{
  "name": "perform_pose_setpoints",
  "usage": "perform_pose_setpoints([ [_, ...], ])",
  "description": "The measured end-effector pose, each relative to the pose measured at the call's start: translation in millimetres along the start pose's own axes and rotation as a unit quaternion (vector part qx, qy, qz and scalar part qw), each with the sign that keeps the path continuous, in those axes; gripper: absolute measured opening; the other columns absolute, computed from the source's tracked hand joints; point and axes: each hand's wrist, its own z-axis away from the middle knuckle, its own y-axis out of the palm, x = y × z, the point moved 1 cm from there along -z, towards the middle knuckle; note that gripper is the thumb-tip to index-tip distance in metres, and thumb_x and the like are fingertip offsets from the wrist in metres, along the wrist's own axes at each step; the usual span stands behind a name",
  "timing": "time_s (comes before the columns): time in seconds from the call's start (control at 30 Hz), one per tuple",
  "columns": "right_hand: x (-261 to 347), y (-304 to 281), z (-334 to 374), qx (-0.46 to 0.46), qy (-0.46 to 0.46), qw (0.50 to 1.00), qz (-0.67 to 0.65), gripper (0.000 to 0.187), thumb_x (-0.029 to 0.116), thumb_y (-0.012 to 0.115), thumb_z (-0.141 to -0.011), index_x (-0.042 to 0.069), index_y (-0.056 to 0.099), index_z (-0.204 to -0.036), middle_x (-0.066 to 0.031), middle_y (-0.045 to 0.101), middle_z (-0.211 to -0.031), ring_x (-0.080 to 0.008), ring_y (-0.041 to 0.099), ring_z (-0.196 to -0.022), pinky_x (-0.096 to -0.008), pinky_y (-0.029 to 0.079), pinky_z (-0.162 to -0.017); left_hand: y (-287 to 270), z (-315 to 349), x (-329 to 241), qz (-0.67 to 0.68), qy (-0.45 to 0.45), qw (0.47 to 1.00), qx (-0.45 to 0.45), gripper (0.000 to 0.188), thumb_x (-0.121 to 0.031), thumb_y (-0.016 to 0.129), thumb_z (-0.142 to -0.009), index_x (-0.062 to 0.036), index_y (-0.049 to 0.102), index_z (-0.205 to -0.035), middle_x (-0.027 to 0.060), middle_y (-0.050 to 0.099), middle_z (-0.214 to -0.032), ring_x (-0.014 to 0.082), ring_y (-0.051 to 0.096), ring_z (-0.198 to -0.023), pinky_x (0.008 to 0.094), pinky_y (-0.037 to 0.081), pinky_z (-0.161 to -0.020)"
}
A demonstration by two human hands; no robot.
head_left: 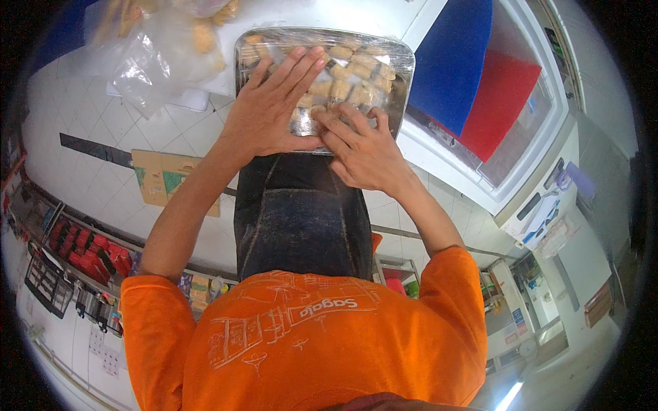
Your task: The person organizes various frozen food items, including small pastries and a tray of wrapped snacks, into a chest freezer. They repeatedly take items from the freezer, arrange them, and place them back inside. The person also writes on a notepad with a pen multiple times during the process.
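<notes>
White surface (329, 14) | tiled floor (185, 127) | metal tray (395, 109) | left hand (277, 106) flat on film (370, 49), right hand (364, 149) spread, bent

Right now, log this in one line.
left hand: open over clear film; right hand: bent over film; metal tray: film-covered, holding food pieces; plastic bag: left of tray

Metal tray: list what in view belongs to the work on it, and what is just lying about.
In use:
metal tray
clear film over it
golden-brown food pieces underneath
left hand and right hand, on the film

Apparently just lying about:
flat cardboard piece
blue sheet
red sheet

Unclear: clear plastic bag
</notes>
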Motion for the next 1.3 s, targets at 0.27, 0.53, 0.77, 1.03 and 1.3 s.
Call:
perform_pose_setpoints([
  [0.27, 0, -7, -19, -0.021, -0.017, 0.999, -0.017, 0.038, 0.032, 0.071, -0.079, 0.011, 0.068, -0.111, -0.0037, 0.046, -0.159, -0.0283, 0.042, -0.14, -0.0557, 0.038, -0.102, 1, 3, 3, 0.046, -0.011, 0.999, -0.012, 0.133, -0.07, 0.081, -0.069, -0.0038, 0.015, -0.164, 0.0052, 0.025, -0.172, 0.0286, 0.026, -0.157, 0.0529, 0.02, -0.129],
  [0.53, 0, -4, -18, -0.018, 0.004, 0.999, -0.027, 0.038, 0.028, 0.068, -0.078, 0.013, 0.067, -0.113, -0.0004, 0.042, -0.163, -0.0291, 0.041, -0.14, -0.0576, 0.038, -0.101, 1, 1, 3, 0.02, 0.002, 1.0, -0.019, 0.143, -0.089, 0.068, -0.07, -0.0027, 0.006, -0.166, 0.003, 0.023, -0.172, 0.0241, 0.024, -0.157, 0.049, 0.021, -0.129],
  [0.77, -7, -11, -6, 0.021, 0.021, 0.999, -0.035, 0.044, 0.035, 0.071, -0.084, 0.017, 0.068, -0.123, 0.0009, 0.041, -0.164, -0.0315, 0.039, -0.143, -0.0622, 0.036, -0.104, -12, 5, 15, 0.0, 0.049, 0.999, -0.002, 0.14, -0.098, 0.05, -0.069, -0.0035, 0.015, -0.166, 0.0045, 0.024, -0.173, 0.024, 0.025, -0.158, 0.0457, 0.022, -0.128],
  [1.03, -9, -6, -3, 0.003, 0.035, 0.996, -0.08, 0.045, 0.029, 0.068, -0.081, 0.02, 0.068, -0.125, 0.0007, 0.037, -0.167, -0.0333, 0.037, -0.145, -0.0631, 0.034, -0.105, -7, 4, 23, -0.016, 0.065, 0.997, 0.027, 0.146, -0.105, 0.036, -0.064, -0.0042, 0.015, -0.167, 0.0054, 0.021, -0.174, 0.0231, 0.022, -0.159, 0.0433, 0.02, -0.129],
  [1.3, 1, -4, 3, -0.004, 0.048, 0.994, -0.097, 0.05, 0.022, 0.067, -0.079, 0.025, 0.068, -0.129, 0.0012, 0.033, -0.17, -0.0335, 0.036, -0.147, -0.062, 0.032, -0.104, -5, 4, 22, -0.047, 0.056, 0.996, 0.045, 0.148, -0.107, 0.035, -0.063, -0.0043, 0.014, -0.167, 0.005, 0.02, -0.174, 0.0225, 0.022, -0.159, 0.0414, 0.019, -0.129],
])
